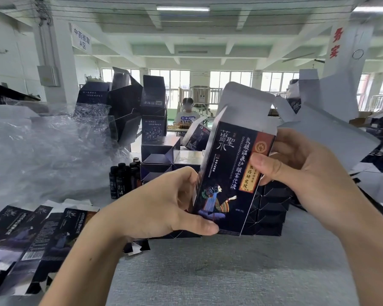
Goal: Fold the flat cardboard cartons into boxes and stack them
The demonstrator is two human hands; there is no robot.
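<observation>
Grey tabletop [208, 272] carries everything. Big heap of clear plastic sheeting [42, 146] at left, crinkled, contents hidden.

Stack of folded boxes [272, 208] lies just behind the hands, closed interlocked ends facing the camera; more erected boxes [157, 155] are piled further back, some with open flaps up. Can't tell if anything is inside any of them.

Flat cartons [31, 235] are fanned out at near left on the tabletop, overlapping, not yet folded.

The carton being worked [228, 173] is held up off the tabletop at centre, tilted a little to the right and opened into a tube. Top lid flap [245, 102] stands up and is unclosed. Inside not visible, bottom end hidden by the left hand.

Left hand [159, 206] grips the lower left corner, thumb across the front bottom edge and fingers [186, 177] curled round the side. Right hand [307, 168] pinches the right edge midway, thumb [268, 166] on the printed face and the other fingers behind.

Handling judgement: thin printed card, very light, glossy so a bit slippery. It is stiff along the creases but the panels dent easily. Best held at the corner creases and edges, not by squeezing the panel middles, and the flaps should be pushed near their fold lines.

Small dark bottles [126, 177] stand loose in a cluster left of the back boxes, not in any box.
</observation>
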